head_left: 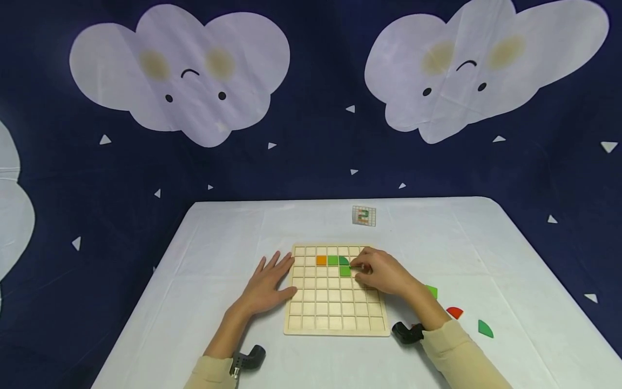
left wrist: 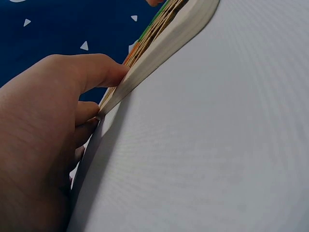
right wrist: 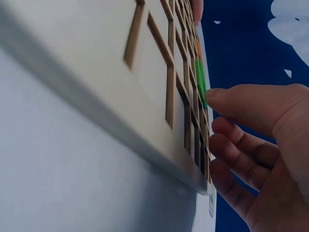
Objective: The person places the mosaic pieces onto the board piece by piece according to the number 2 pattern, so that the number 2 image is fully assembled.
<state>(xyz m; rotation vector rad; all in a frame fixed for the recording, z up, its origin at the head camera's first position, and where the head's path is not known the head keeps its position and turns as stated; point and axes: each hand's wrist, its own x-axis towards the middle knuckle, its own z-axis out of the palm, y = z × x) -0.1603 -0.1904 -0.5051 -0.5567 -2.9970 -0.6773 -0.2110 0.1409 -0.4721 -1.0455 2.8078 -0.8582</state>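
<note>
A wooden grid board [head_left: 335,327] lies on the white table. My left hand [head_left: 266,289] rests at its left side, fingers spread, fingertips and thumb at the board's edge; the left wrist view shows the thumb [left wrist: 104,72] touching the rim. Over the upper right squares is my right hand [head_left: 386,272], fingers slightly bent beside a green square tile [head_left: 345,271]. From the right wrist, the thumb [right wrist: 231,104] appears near the green tiles, with no piece visible between thumb and fingers. Set in one row are an orange square [head_left: 321,260], a green square [head_left: 332,260] and a dark green quarter-circle [head_left: 343,260].
Right of the board, partly behind the right forearm, lies a light green piece [head_left: 432,291]. Farther right are a red quarter-circle [head_left: 455,312] and a dark green quarter-circle [head_left: 486,328]. A small pattern card [head_left: 364,216] lies beyond the board, before a dark blue cloud-print backdrop [head_left: 320,162].
</note>
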